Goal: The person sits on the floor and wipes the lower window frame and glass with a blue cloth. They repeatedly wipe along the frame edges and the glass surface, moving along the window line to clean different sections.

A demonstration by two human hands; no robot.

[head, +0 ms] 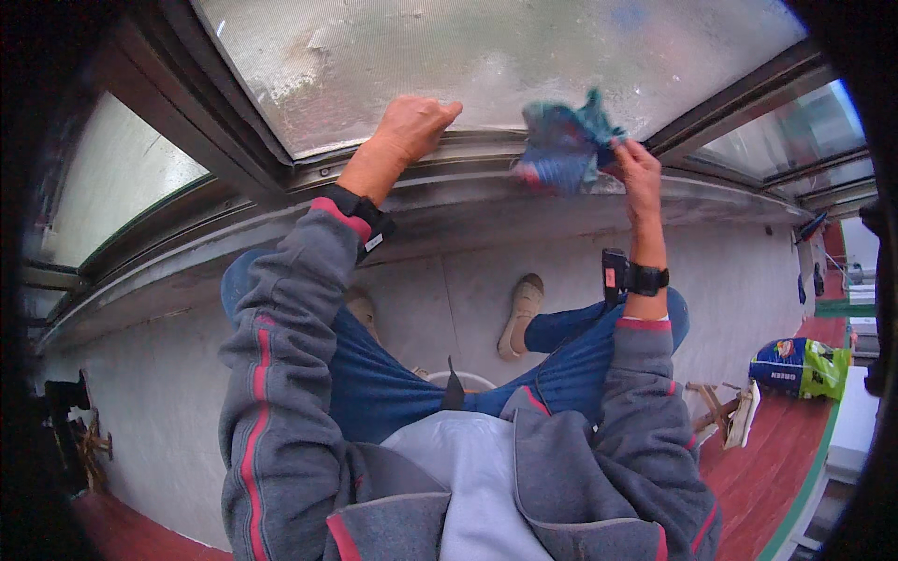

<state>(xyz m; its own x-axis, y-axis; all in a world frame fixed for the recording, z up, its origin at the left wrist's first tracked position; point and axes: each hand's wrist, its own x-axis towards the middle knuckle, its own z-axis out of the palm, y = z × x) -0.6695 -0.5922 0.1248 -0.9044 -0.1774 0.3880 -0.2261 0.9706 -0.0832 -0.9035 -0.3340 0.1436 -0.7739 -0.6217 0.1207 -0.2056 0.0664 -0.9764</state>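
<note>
My right hand (pixel 637 172) pinches one edge of a blue and teal cloth (pixel 565 144) with reddish patches. The cloth hangs to the left of the fingers, blurred, over the lower frame of a window. My left hand (pixel 415 126) is closed in a fist beside the lower edge of the mesh-covered window pane (pixel 491 70); no object shows in it, though its palm side is hidden. The pane looks wet or smeared. Below both hands runs the dark metal window sill (pixel 484 151). Each wrist wears a black strap with a small device.
A pale bucket (pixel 466 381) stands between my legs, partly hidden. At the right are a wooden folding stool (pixel 726 414) and a blue and green bag (pixel 800 368) on the red floor. Dark window posts (pixel 203 105) flank the pane.
</note>
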